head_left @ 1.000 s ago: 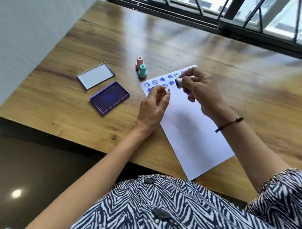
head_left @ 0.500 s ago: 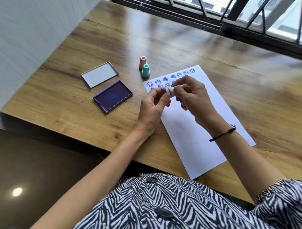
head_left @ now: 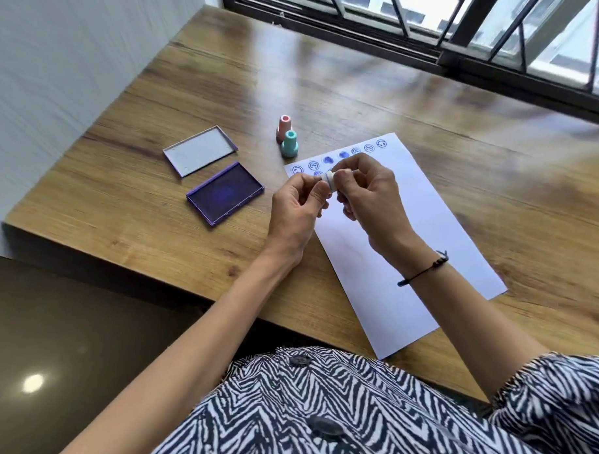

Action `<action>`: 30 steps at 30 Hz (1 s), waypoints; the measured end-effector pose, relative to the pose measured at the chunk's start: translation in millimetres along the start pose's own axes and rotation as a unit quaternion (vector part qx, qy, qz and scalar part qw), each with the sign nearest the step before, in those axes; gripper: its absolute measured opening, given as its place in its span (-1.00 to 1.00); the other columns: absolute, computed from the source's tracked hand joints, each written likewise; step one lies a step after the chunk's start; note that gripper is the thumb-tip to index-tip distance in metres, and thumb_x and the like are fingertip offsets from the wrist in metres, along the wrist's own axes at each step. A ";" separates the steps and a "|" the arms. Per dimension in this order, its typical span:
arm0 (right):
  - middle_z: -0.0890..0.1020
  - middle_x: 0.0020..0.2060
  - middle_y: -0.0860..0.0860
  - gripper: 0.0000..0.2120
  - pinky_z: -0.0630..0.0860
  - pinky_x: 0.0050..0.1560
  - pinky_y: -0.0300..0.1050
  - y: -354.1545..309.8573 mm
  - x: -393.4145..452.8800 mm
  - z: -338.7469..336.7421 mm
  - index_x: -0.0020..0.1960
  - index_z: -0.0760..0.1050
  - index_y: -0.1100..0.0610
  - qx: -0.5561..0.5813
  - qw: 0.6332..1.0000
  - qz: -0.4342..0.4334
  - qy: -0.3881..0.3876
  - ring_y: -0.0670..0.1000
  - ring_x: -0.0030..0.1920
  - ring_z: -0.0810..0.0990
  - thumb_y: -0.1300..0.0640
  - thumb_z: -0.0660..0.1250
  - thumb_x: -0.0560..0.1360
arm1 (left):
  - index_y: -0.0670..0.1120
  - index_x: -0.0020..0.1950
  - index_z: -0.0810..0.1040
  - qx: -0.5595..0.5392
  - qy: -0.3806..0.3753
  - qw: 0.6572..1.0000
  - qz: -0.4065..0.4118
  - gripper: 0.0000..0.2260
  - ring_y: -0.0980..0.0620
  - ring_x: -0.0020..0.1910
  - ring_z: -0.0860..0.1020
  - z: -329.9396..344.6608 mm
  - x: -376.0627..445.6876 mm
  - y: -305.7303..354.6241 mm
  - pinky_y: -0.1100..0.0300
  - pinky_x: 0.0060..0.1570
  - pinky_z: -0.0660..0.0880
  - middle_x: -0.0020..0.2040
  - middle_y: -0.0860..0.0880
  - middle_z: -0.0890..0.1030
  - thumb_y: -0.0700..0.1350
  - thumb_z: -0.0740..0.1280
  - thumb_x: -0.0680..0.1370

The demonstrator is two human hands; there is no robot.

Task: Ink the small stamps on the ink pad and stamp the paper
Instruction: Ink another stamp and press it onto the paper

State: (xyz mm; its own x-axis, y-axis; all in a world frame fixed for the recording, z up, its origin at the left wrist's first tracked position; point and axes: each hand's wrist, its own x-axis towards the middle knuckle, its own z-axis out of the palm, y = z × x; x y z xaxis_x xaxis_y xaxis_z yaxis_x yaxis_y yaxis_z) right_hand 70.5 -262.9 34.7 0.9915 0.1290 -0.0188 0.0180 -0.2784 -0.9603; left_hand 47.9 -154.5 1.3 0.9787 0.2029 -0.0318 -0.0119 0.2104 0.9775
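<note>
White stamp [head_left: 327,180] pinched between both hands, left [head_left: 296,210], right [head_left: 370,197], above paper [head_left: 428,256]

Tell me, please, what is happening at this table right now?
A person holds a small white stamp between both hands, left hand and right hand, above the paper, which already has blue prints along its far edge. The open ink pad and its lid lie to the left; a pink stamp and a teal stamp stand nearby.
</note>
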 end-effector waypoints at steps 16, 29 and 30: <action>0.63 -0.04 0.25 -0.82 0.43 -0.18 -0.01 -16.6 104.6 20.1 0.04 0.49 0.17 -0.460 0.878 -0.117 -0.062 0.28 -0.08 0.55 0.19 0.20 0.47 | -0.09 -0.11 0.54 -0.001 0.050 0.999 -0.021 -0.84 0.12 -0.36 0.46 -18.1 12.1 17.0 0.34 -0.32 0.47 -0.30 -0.02 0.53 -0.15 0.19 0.57; 0.62 -0.06 0.21 -0.72 0.39 -0.01 0.01 -51.8 135.1 56.8 0.00 0.55 0.16 -0.568 0.796 -0.183 -0.101 0.21 0.09 0.49 -0.02 0.32 0.43 | -0.18 -0.06 0.53 -0.004 0.097 0.995 -0.015 -0.86 0.06 -0.34 0.44 -36.5 3.8 22.1 0.34 -0.35 0.45 -0.31 -0.04 0.51 -0.24 0.17 0.56; 0.62 -0.08 0.20 -0.74 0.37 0.02 0.01 -51.6 136.7 61.7 -0.05 0.56 0.17 -0.585 0.783 -0.177 -0.113 0.20 0.07 0.49 -0.01 0.34 0.40 | -0.18 -0.05 0.53 -0.002 0.099 0.995 -0.014 -0.86 0.06 -0.34 0.45 -38.3 2.5 23.1 0.34 -0.35 0.46 -0.30 -0.04 0.51 -0.24 0.18 0.56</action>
State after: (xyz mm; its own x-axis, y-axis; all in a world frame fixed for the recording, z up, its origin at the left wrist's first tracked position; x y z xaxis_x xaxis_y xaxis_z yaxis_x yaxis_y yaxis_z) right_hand 197.1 -172.2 64.5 0.8520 0.5233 0.0156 0.5234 -0.8520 -0.0057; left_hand 42.1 -112.5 15.8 0.9195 0.3806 -0.0989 0.0130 0.2220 0.9750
